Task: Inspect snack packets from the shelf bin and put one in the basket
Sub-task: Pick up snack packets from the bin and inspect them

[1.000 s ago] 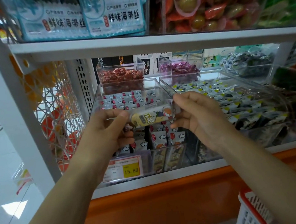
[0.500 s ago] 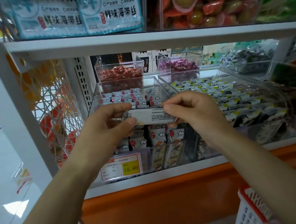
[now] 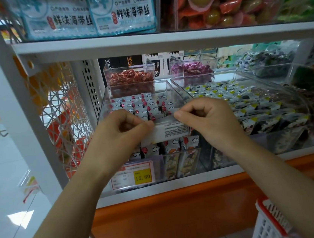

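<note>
Both thumbs are pressed onto a small snack packet [image 3: 170, 131], and the curled fingers [image 3: 200, 110] close behind it, so each hand pinches one end. The left hand [image 3: 122, 130] has the packet's left end, the right hand [image 3: 208, 121] the right end, knuckles up, the packet stretched level between them. What faces the camera is its pale side with small printed text, too fine to read.

Take the clear shelf bin [image 3: 136, 94] as the landmark: the packet hangs just above the bin's front part, not resting on the heap of white packets with red spots and cloud shapes inside it. On the bin's front face, below the hands, sits a price tag [image 3: 133, 174] with a yellow patch reading 15.80. Touching the bin's right side is a wider clear bin [image 3: 247, 97] full of black, white and yellow packets. Behind the bin stands a smaller tub of red wrapped sweets [image 3: 130, 78], and beside that one a tub of purple sweets [image 3: 195, 69]. Well below the bin and to its right, at the frame's bottom corner, the white basket [image 3: 268, 223] with a red rim shows.
</note>
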Demonstrator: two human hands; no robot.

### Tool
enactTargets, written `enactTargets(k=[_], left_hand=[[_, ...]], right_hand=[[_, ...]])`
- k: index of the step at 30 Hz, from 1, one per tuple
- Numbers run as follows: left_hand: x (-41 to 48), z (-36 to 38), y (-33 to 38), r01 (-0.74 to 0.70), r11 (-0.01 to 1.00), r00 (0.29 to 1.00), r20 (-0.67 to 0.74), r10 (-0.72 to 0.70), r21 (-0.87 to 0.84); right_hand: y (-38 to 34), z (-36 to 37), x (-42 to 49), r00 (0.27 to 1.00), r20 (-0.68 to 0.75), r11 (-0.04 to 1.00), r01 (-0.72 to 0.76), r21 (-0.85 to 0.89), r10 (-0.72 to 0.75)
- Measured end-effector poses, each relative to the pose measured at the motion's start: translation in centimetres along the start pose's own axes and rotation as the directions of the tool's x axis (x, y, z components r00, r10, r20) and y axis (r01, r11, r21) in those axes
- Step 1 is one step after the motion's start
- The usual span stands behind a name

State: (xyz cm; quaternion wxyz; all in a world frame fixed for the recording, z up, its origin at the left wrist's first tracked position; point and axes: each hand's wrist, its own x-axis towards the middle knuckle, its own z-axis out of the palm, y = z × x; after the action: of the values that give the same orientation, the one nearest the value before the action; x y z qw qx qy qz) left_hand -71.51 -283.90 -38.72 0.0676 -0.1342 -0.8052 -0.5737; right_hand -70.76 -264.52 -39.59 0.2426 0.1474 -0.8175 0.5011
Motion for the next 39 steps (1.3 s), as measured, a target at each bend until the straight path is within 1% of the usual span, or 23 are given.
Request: enactTargets(k=[3,8,11,13,14,17,19,23,25,27,29,30,32,33,34,36,38,39], left_hand=[[0.3,-0.6,0.1,0.01,1.0,1.0,0.006,-0.01,-0.004],[0.3,-0.9,0.1,-0.067,0.996,0.998,-0.014,0.068,0.065],[0.2,-0.8,0.2,-0.092,0.994,0.996,-0.015,0.093,0.065],[0.0,-0.7,0.3,-0.087,0.994,0.996,0.039,0.085,0.061],[-0.1,-0.6,0.4,-0.082,0.994,0.995,0.068,0.077,0.065],[-0.1,-0.6,0.4,-0.084,0.994,0.992,0.105,0.076,0.068],[0.0,-0.7,0.2,-0.098,0.994,0.991,0.096,0.092,0.058],[0.1,-0.8,-0.1,-0.125,0.99,0.986,0.117,0.116,0.067],[0.2,-0.7,-0.3,-0.134,0.988,0.985,0.116,0.125,0.072],[0.4,-0.5,-0.6,-0.143,0.986,0.988,0.079,0.136,0.086],[0.7,-0.3,-1.0,-0.133,0.989,0.991,-0.017,0.135,0.062],[0.8,-0.3,-1.0,-0.114,0.993,0.991,-0.074,0.116,0.025],[1.0,-0.1,-0.9,-0.089,0.996,0.985,-0.148,0.085,-0.016],[1.1,0.0,-0.8,-0.088,0.996,0.983,-0.16,0.085,-0.014],[1.1,0.1,-0.6,-0.092,0.996,0.982,-0.166,0.089,-0.009],[1.4,0.0,-0.4,-0.115,0.993,0.972,-0.2,0.12,0.037],[1.9,-0.6,-0.3,-0.129,0.984,0.947,-0.279,0.158,0.119],[2.2,-0.9,-0.3,-0.129,0.979,0.936,-0.306,0.173,0.157]], right_hand=[[-0.1,-0.2,0.1,0.999,0.043,1.0,0.008,0.007,-0.009],[-0.2,-0.4,0.2,0.998,0.068,0.999,0.002,0.051,-0.006],[0.1,-0.1,0.2,1.0,0.017,0.999,0.011,0.034,-0.011],[0.2,0.1,0.2,1.0,-0.022,1.0,-0.002,0.007,0.002],[0.2,0.0,0.3,0.999,-0.013,0.999,-0.033,0.037,0.034],[0.0,-0.6,0.5,0.976,0.149,0.959,-0.187,0.213,0.157],[0.0,-1.0,0.7,0.962,0.217,0.944,-0.22,0.247,0.167],[0.2,-1.2,0.9,0.952,0.267,0.94,-0.222,0.257,0.152],[0.4,-1.2,0.8,0.955,0.25,0.939,-0.223,0.263,0.157],[0.8,-0.9,0.9,0.964,0.213,0.939,-0.216,0.266,0.161],[0.7,-0.4,0.7,0.962,0.226,0.928,-0.217,0.304,0.151],[0.7,-0.2,0.6,0.961,0.243,0.936,-0.204,0.286,0.135],[0.7,0.3,0.5,0.961,0.258,0.979,-0.139,0.148,0.097],[0.5,0.6,0.5,0.967,0.239,0.987,-0.115,0.112,0.085],[0.4,0.7,0.5,0.978,0.195,0.989,-0.095,0.114,0.072],[0.1,0.7,0.9,0.997,0.046,0.987,-0.075,0.145,0.069],[0.0,0.2,1.5,0.992,-0.097,0.99,-0.072,0.123,0.084],[0.1,0.0,1.8,0.985,-0.146,0.992,-0.072,0.099,0.086]])
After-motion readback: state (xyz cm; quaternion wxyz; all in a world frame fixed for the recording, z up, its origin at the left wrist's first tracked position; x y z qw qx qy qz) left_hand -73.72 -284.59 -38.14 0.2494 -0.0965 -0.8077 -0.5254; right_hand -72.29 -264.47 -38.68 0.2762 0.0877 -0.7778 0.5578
